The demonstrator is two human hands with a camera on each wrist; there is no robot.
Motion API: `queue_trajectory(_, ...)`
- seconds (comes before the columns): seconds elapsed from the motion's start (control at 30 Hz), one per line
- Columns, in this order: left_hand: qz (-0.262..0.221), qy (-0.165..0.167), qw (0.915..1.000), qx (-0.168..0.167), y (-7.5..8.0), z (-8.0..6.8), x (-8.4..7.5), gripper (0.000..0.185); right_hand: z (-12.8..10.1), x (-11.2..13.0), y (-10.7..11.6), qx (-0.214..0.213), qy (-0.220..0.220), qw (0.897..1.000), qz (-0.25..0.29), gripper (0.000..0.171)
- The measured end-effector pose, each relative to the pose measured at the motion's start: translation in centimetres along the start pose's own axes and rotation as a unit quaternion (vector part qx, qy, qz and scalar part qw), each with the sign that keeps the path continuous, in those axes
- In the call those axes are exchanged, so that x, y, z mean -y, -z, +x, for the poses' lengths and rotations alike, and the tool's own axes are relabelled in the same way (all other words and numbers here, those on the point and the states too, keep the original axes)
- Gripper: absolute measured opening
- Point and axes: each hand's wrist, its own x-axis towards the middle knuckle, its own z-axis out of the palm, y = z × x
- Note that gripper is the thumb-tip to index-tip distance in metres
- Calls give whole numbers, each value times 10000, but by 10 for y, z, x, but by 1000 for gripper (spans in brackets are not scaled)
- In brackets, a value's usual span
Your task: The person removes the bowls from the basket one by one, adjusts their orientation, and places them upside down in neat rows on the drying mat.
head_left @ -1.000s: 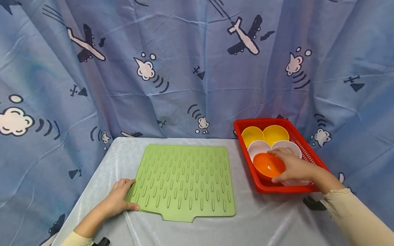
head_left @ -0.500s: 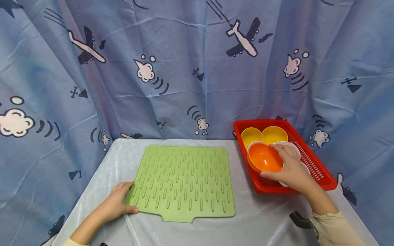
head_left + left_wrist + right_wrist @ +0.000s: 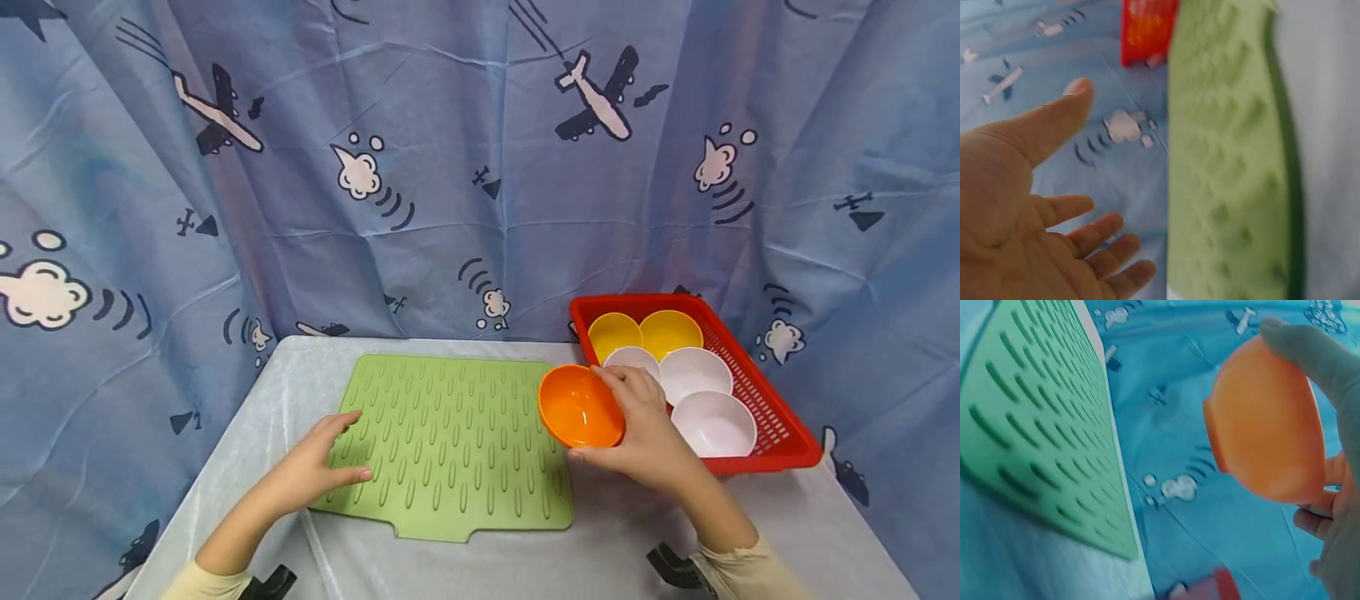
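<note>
My right hand (image 3: 648, 429) grips an orange bowl (image 3: 576, 408) by its rim, thumb at the near side and fingers at the far side. The bowl is in the air between the red basket and the right edge of a green ribbed mat (image 3: 450, 442). In the right wrist view the bowl's outer wall (image 3: 1266, 425) and foot show, apart from the mat. My left hand (image 3: 311, 467) hovers over the mat's left edge, thumb and fingers spread, holding nothing. Its bare palm (image 3: 997, 231) shows in the left wrist view.
A red basket (image 3: 787, 425) stands at the table's right. In it sit yellow bowls (image 3: 671, 333) at the back and white bowls (image 3: 712, 423) nearer. A pale cloth covers the table (image 3: 600, 550). A blue curtain (image 3: 420, 275) hangs behind.
My right hand has lifted the orange bowl out of the basket and carried it left, uncovering the white bowls. My left hand has let go of the mat's edge and moved up and right.
</note>
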Motion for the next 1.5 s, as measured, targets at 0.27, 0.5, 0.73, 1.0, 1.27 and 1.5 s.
queue_trajectory(0.27,-1323,-611,9893,85,-31,25,-49,82,4,29,-34,243,521,9983,49,112)
queue_trajectory(0.5,-1962,-774,9767,407,-61,30,-84,81,3,37,-55,237,904,9955,-160,115)
queue_trajectory(0.73,-2901,-322,9551,500,-74,35,-92,69,4,31,-67,119,1154,9931,-176,116)
queue_trajectory(1.0,-3515,-54,9310,978,-88,35,-93,63,-3,31,-76,67,1305,9914,-2,115)
queue_trajectory(1.27,-4041,159,9056,1280,-103,37,-91,58,-5,34,-79,29,1389,9903,85,119)
queue_trajectory(1.5,-4671,427,8746,1228,-112,35,-89,51,-7,37,-81,-47,1332,9911,66,118)
